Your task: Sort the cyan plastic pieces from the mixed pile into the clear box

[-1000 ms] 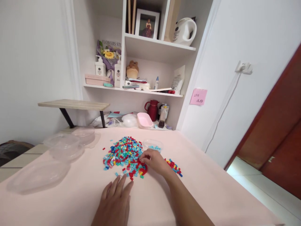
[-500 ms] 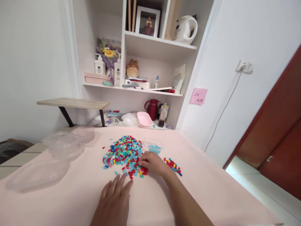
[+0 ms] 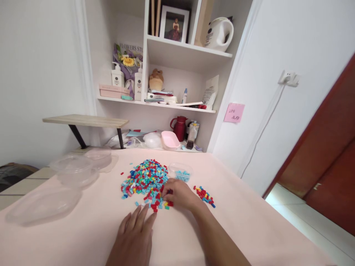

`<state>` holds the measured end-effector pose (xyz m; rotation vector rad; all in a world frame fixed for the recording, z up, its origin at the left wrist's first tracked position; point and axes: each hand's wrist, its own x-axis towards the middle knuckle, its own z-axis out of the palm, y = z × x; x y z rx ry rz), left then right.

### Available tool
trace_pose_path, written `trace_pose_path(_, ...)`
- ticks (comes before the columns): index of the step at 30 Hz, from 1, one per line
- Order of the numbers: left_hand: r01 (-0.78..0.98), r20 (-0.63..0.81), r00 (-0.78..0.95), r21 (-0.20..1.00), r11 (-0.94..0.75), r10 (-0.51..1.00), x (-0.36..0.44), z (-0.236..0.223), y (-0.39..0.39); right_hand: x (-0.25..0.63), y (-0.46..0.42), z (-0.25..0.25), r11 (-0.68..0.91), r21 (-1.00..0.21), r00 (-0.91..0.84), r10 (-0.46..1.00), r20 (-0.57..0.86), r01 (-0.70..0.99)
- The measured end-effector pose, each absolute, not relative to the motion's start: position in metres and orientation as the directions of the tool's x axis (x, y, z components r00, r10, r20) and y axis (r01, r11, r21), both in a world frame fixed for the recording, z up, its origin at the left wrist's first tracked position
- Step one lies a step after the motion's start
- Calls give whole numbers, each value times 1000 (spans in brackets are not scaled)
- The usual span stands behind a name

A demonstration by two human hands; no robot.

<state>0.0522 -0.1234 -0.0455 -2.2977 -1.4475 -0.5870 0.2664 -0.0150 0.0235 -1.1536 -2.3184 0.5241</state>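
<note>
A heap of small toy bricks [image 3: 146, 175] in red, blue, light blue, yellow and green lies on the pink tabletop [image 3: 238, 229]. At the heap's right front edge, my right hand [image 3: 177, 192] reaches down with its fingers curled together among the loose bricks; its fingertips are partly hidden, and whatever they pinch does not show. My left hand [image 3: 134, 232] rests flat on the table just in front of the heap, fingers outstretched, holding nothing. Behind my right hand stands a clear plastic tub [image 3: 179, 171] with light blue bricks in it. A smaller pile of mixed bricks [image 3: 204, 195] lies to the right of my right wrist.
Clear plastic containers [image 3: 74, 170] stand along the table's left side, with another clear piece [image 3: 44, 207] nearer me. At the back are a pink basin [image 3: 170, 140], a dark red jug [image 3: 180, 128] and a bottle [image 3: 192, 136]. A small wooden shelf [image 3: 85, 120] juts out at left.
My right hand has shifted slightly left and toward me along the heap's front edge, its fingers still curled. My left hand has stayed in place. The view has tilted a little.
</note>
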Motion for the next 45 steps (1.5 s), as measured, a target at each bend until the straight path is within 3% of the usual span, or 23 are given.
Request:
trace_pose_path(9,899,581,424,-176,-401,694,52,-43,-123,270,-17,30,553,-623,-481,823,303,553)
trace_pose_path(18,904,533,414,-142,-404,738,53,-41,-124,267,-15,26,583,-526,-525,805,276,619)
trace_pose_path(30,902,585,415,-162,-400,697,53,-44,-123,265,-16,28,566,-576,-548,805,230,590)
trace_pose_path(34,902,562,414,-145,-407,716,52,-44,-123,265,-17,27,577,-569,-536,803,262,586)
trace_pose_path(37,909,523,394,-101,-404,756,53,-43,-123,266,-14,26,578,-634,-514,799,311,515)
trace_pose_path(39,912,493,385,-75,-402,780,53,-43,-123,267,-10,25,560,-693,-428,819,381,454)
trace_pose_path(42,912,483,384,-65,-406,787,53,-43,-123,276,-1,25,466,-792,-106,879,464,396)
trace_pose_path(45,909,507,388,-72,-410,770,51,-45,-122,290,8,27,385,-864,166,876,453,326)
